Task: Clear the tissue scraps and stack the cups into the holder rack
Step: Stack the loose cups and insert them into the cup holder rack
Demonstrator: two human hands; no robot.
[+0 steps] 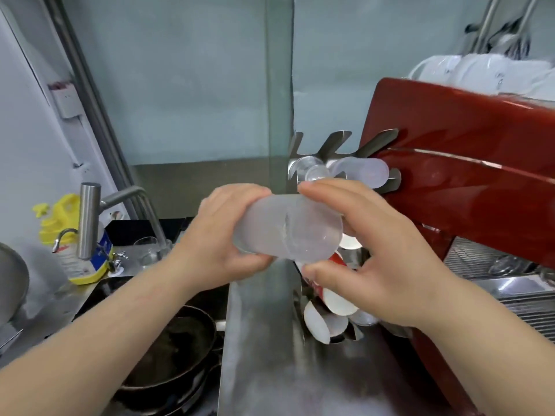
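Both hands hold a stack of frosted plastic cups (285, 228) lying sideways in front of me. My left hand (222, 235) grips its left end and my right hand (360, 244) wraps the wide right end. Just behind them stands the metal holder rack (333, 145) with slanted prongs, holding a clear cup (312, 171) and a frosted cup stack (366, 172) in its upper slots. Lower in the rack sit red-and-white paper cups (339, 298) and white cups (318, 325). No tissue scraps are visible.
A red espresso machine (465, 175) stands right of the rack, with white cups (480, 73) on top. A steel divider (261, 340) runs down the middle. Left of it are a sink with dark pans (174, 349), a faucet (90, 217) and a yellow bottle (60, 217).
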